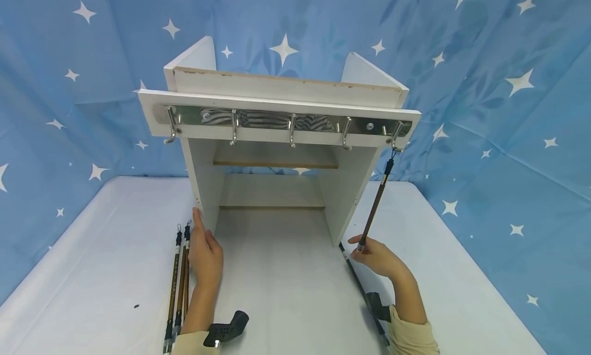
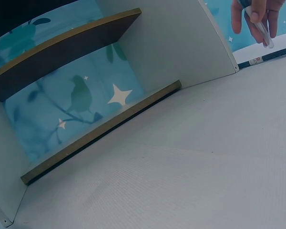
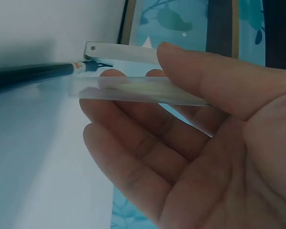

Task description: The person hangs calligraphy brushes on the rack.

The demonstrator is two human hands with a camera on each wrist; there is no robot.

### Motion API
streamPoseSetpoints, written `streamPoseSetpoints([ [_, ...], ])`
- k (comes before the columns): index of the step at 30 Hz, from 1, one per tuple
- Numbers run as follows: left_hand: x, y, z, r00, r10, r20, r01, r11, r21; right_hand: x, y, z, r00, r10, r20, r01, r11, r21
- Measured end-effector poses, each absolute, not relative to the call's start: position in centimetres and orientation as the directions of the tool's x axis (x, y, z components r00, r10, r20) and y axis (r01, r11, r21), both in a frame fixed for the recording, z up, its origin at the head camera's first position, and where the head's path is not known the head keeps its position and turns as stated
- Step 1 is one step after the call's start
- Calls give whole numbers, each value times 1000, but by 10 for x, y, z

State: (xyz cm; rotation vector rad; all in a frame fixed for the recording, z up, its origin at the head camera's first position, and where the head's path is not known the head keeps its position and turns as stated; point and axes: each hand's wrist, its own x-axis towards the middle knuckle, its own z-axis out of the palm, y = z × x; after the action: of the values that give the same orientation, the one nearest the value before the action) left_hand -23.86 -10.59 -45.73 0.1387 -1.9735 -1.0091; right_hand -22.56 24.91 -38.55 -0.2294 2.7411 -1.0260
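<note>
Left hand (image 1: 205,253), forefinger extended, at white rack (image 1: 272,152) | right hand (image 1: 379,256) pinches brush (image 1: 376,201) low down (its top at hook (image 1: 395,134))

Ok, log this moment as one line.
left hand: at white shelf; right hand: holding brown rod by lower end; loop: at rightmost hook; black rod: on table

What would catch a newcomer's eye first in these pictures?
The white shelf in the middle, with its shiny strip of five hooks across the front. Then the brush slanting on the right, its loop at the rightmost hook, its lower end in the right hand. Behind the shelf hangs a blue backdrop with white stars.
</note>
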Motion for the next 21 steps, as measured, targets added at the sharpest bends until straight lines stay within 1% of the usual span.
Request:
streamPoseSetpoints([
  [5,-239,-106,-457,-602,-457,655,267,658,704,-230,249,-392,-962,-207,-175,-43,754,-656],
  [9,-239,-106,-456,-601,-457,655,268,657,704,-232,248,-396,-955,-206,-214,-29,780,-625],
  [12,-239,-105,-456,-605,-458,651,263,657,707,-233,248,-397,-947,-210,-242,-30,810,-586],
  [18,-238,-105,-455,-613,-464,639,253,652,715,-236,246,-405,-932,-153,-328,35,863,-504],
  [21,-238,-105,-455,-609,-469,639,251,650,717,-237,243,-409,-932,-136,-337,39,885,-465],
])
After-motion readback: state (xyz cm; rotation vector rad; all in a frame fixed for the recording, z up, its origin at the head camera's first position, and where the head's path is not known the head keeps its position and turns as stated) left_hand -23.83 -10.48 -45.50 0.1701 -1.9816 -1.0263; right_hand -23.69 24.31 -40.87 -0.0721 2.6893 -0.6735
